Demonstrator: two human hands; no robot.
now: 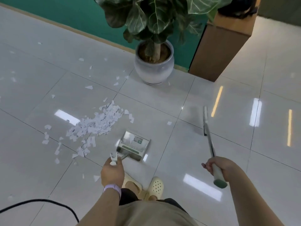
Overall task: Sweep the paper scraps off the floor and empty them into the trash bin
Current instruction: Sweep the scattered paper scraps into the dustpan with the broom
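Left hand: my left hand [112,173], with a pale lilac band at the wrist, is curled round the white top of the dustpan's handle.
Dustpan: the pale grey plastic dustpan with a green comb strip [133,146] rests on the glossy white tiled floor [228,160] just ahead of my feet, its mouth turned toward the scraps; something white lies inside, likely a scrap or two, though the view is too blurred to be sure.
Right hand: my right hand [217,167] is wrapped round the grip of the long silver-handled broom with a white and green end [210,141]; the green cap sticks out behind my fist.
Broom head: it meets the floor well to the right of the dustpan, seen edge-on as a thin dark and white strip.
Paper scraps: the torn white paper scraps [99,121] lie mostly in one loose heap just left of the dustpan's mouth, with strays scattered farther left and up toward the pot.
Plant: a broad-leafed green plant in a round white ceramic pot [154,69] stands beyond the heap, beside a brown wooden pillar [218,46].
Feet: my cream perforated clogs [154,187] are just behind the dustpan.
Cable: a black cable [40,202] curves over the tiles at lower left.
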